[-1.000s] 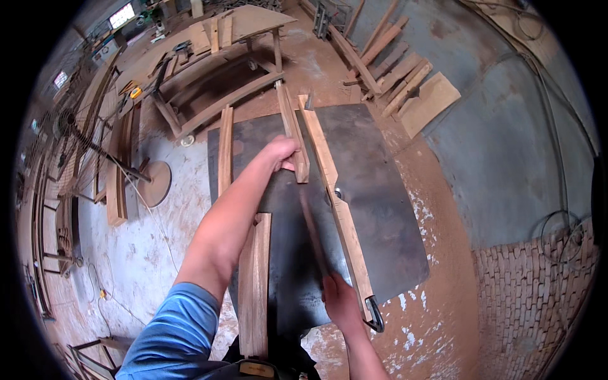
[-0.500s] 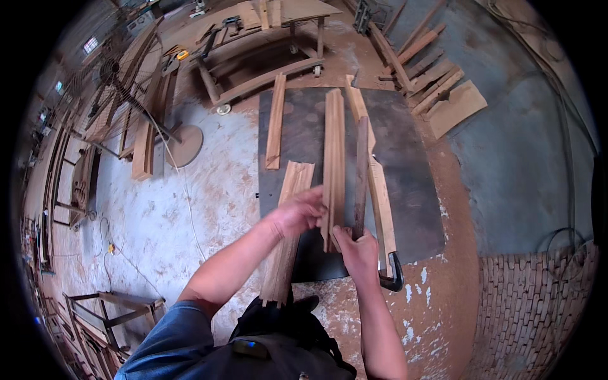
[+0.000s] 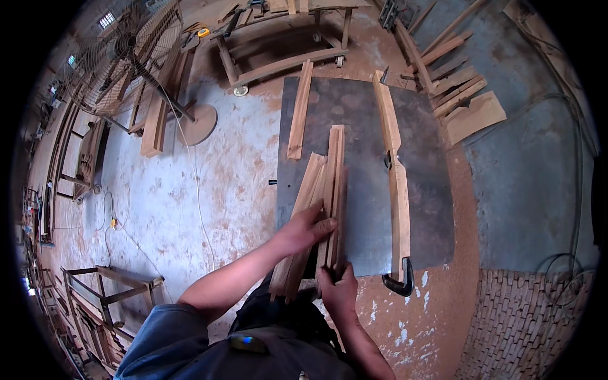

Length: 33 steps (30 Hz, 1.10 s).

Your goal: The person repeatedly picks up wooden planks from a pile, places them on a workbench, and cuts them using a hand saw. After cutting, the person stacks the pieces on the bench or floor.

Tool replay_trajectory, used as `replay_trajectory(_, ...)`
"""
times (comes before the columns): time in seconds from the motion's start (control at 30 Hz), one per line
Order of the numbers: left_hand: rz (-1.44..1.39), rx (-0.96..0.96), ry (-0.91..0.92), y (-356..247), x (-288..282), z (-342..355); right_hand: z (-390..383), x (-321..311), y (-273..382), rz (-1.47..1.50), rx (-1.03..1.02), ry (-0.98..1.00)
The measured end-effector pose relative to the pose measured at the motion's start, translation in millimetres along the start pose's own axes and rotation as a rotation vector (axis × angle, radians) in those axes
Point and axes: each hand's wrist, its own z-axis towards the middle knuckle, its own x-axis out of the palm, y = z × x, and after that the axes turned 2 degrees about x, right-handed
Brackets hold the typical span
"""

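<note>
A long grooved wooden strip [image 3: 336,158] stretches away from me over the dark tabletop [image 3: 367,221]. My left hand [image 3: 307,229] is closed around its middle, thumb across the top. My right hand [image 3: 338,291] grips its near end; a darker narrow stick [image 3: 342,202] lies along the strip's right side, its near end running into the same hand. Just left, a second grooved strip [image 3: 294,253] slants toward my body, partly under my left hand and forearm.
A notched wooden bar [image 3: 398,196] lies along the table's right side, with a black clamp [image 3: 400,282] at its near end. Another strip [image 3: 299,114] rests at the far left. Beyond are a wheeled bench [image 3: 285,71], a fan [image 3: 130,44] and scrap boards [image 3: 462,85].
Both hands have brought the strip nearer and lower, beside the slanted one. The dark stick, formerly apart to its right, now lies against it. The view has shifted somewhat.
</note>
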Motion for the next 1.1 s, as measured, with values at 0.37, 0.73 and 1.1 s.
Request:
replay_trajectory(0.37, -0.068, -0.118, -0.069, 0.4, 13.3, -8.7, -27.9, 6.8, -19.5, -0.09, -0.029, 0.0)
replay_trajectory(0.73, 0.364, 0.025, -0.21, 8.7, 33.1, -38.6, -25.9, 27.5, -49.2, 0.168, -0.027, 0.006)
replay_trajectory(1.1, 0.703, 0.455, -0.533, 49.5, 30.1, -18.0, -21.7, 14.9, -49.6, 0.381, 0.04, -0.039)
